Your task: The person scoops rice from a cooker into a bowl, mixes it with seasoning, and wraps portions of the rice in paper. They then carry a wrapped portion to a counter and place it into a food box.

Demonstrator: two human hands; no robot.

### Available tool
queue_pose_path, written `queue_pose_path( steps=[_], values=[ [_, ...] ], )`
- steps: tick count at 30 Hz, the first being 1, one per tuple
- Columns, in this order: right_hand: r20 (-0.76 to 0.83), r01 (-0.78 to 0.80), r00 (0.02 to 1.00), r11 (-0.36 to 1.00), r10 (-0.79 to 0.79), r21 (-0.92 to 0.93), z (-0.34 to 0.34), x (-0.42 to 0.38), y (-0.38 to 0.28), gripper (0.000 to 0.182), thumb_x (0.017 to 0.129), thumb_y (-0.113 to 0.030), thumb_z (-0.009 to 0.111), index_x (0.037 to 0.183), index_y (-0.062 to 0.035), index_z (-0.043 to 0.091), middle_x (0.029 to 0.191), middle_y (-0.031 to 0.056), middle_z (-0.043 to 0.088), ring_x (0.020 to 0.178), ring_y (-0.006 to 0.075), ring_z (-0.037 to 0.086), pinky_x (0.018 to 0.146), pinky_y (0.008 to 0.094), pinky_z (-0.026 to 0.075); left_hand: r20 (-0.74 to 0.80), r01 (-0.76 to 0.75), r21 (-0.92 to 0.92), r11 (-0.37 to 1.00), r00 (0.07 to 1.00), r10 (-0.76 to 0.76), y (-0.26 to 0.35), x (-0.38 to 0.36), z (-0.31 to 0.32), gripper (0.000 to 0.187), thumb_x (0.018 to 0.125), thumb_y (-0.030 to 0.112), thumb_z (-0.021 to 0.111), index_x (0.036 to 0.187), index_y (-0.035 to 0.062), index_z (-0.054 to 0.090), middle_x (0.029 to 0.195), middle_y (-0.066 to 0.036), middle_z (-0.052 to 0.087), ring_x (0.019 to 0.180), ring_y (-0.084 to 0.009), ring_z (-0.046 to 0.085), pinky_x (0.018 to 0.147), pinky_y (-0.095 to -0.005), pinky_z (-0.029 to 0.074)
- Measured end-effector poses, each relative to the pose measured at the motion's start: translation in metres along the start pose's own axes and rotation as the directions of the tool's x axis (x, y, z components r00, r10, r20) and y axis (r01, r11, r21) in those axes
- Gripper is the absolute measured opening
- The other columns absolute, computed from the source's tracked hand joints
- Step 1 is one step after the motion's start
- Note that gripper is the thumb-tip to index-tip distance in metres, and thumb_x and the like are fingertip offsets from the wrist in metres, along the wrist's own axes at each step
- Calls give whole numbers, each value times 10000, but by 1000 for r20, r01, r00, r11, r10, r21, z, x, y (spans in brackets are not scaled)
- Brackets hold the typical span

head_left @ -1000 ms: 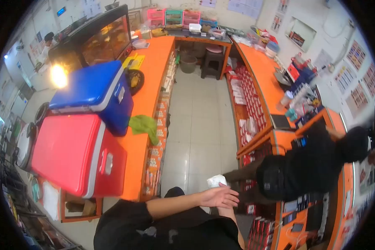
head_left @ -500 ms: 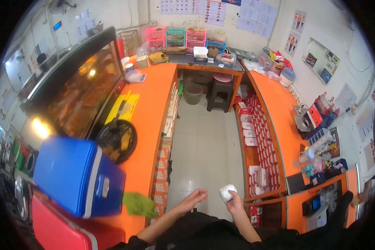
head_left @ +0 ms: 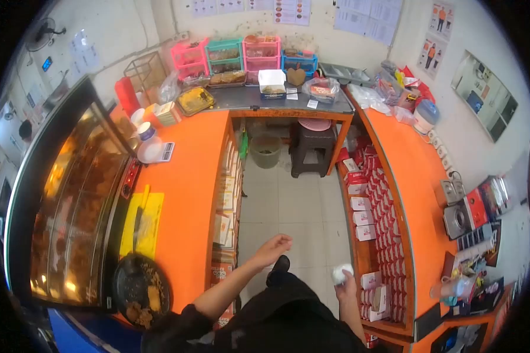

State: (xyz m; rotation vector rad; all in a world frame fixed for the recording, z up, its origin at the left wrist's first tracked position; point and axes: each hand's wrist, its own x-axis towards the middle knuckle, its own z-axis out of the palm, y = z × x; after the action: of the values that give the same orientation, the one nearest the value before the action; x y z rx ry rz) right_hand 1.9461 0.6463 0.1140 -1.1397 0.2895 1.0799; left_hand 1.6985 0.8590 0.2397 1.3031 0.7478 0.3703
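Observation:
My right hand point(head_left: 347, 287) is closed around a white, rounded wrapped bundle point(head_left: 342, 273); what is inside the wrapping cannot be seen. It is low beside the right-hand shelf of red and white boxes point(head_left: 378, 203). My left hand point(head_left: 275, 247) is held out over the tiled floor, its fingers loosely bent, with nothing visible in it. The nearest thing to it is the left counter's side shelf point(head_left: 227, 209), stacked with boxes. Below it one of my dark shoes point(head_left: 281, 264) shows on the floor.
Along the left orange counter point(head_left: 188, 194) stand a lit glass food display point(head_left: 70, 206), a black pan point(head_left: 141, 291) with food, and a yellow board point(head_left: 150, 220). Ahead are a dark stool point(head_left: 310, 147), a bucket point(head_left: 266, 152) and an open box point(head_left: 272, 84). Appliances point(head_left: 468, 212) line the right counter.
My view has moved forward along the aisle and turned down; the blue cooler has slid mostly out of view at lower left. The white bundle stays in my right hand, now lower.

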Motion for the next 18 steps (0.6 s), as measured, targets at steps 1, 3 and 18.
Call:
queue_pose_path(
  steps=[1,3,18],
  values=[
    [-15,-18,1000,1000,18,4,28,13,-9,438,759,-191,650,1164,-93,517,1106,66,569,991,210,559,833,327,452,-84,37,25,999,996,-35,-1,23,-19,384,927,316,519,1171,19,516,1019,-90,596,980,-158,548,876,-290,413],
    [-114,-22,993,1000,20,-13,97,52,-37,434,759,-193,656,1158,-90,519,1103,62,570,992,207,561,831,327,454,-126,74,44,996,990,-68,-2,64,-57,375,917,305,538,1150,11,526,1014,-102,604,958,-168,559,861,-304,430],
    [35,37,999,976,-30,-215,477,336,-74,551,737,-140,695,1190,25,429,1102,126,546,994,253,557,809,370,460,-514,-27,277,960,841,172,68,401,-308,300,867,264,598,943,-26,592,843,-153,647,783,-219,624,718,-327,480]
  ],
)
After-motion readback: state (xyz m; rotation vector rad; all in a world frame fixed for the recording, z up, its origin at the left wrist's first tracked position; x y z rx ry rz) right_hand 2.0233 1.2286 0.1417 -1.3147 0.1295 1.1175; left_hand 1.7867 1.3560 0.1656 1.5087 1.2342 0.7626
